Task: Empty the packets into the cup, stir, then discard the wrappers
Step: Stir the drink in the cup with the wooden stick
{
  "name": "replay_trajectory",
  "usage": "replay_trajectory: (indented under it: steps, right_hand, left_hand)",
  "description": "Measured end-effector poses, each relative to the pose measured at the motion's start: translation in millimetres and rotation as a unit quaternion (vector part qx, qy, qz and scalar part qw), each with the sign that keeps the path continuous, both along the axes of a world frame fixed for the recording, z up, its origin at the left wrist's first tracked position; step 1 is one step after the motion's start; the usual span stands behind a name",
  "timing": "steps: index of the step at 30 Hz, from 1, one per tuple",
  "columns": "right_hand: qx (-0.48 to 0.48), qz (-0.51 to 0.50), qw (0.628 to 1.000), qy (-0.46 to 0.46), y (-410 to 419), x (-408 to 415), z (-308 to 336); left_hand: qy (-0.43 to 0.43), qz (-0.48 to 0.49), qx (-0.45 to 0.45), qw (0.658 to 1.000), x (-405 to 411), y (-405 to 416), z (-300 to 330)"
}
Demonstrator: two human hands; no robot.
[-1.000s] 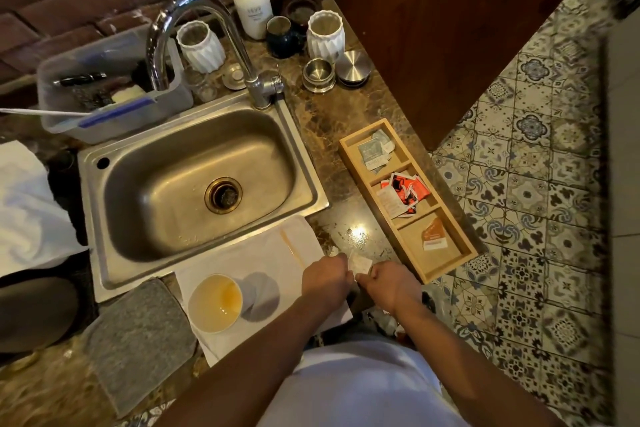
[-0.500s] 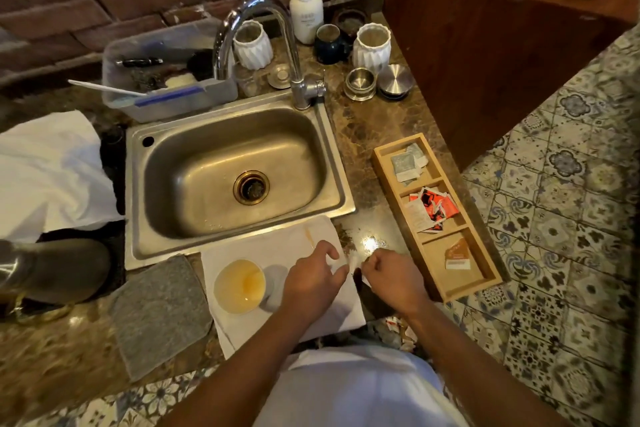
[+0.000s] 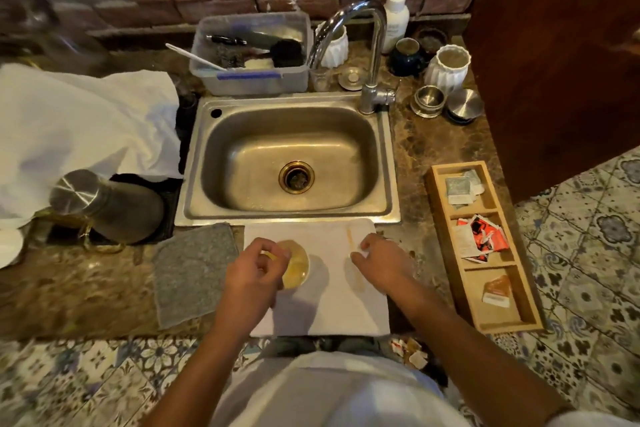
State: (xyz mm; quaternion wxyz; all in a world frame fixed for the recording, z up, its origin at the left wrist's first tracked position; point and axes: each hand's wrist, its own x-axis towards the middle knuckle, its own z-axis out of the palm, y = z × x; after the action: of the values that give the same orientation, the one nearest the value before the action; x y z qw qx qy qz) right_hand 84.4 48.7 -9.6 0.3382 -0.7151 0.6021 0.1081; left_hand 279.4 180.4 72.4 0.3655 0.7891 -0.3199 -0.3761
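Cup (image 3: 297, 264) of amber liquid sits under the left hand (image 3: 250, 274), fingers pinched together as if tipping a packet squarely over the rim, while the right hand (image 3: 380, 262) rests spread beside the stirring stick (image 3: 354, 257).

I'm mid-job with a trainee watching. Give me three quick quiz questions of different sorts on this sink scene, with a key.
1. True or false: the cup stands inside the sink.
2. Which compartment of the wooden tray holds the red packets: A far, B middle, C near?
3. Which hand is over the cup?

Key: 1 false, it stands on the white cloth. 2 B. 3 the left hand; the right hand rests on the cloth by the stir stick.
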Motion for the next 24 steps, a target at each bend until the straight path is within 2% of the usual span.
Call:
replay_trajectory:
  steps: [4, 7, 16, 24]
  right_hand:
    - [-0.003, 0.025, 0.999, 0.035, 1, 11, -2]
    - [0.007, 0.039, 0.997, 0.061, 5, 16, -3]
    - [-0.015, 0.056, 0.992, 0.11, 7, 27, -2]
    - [0.012, 0.02, 0.995, 0.092, 4, 28, 2]
  left_hand:
    - [-0.079, 0.023, 0.042, 0.996, 24, 13, -18]
    - [-0.134, -0.002, 0.085, 0.987, 36, 22, -33]
    - [-0.066, -0.03, 0.065, 0.995, 38, 29, -44]
    - [-0.02, -0.034, 0.046, 0.998, 42, 30, -51]
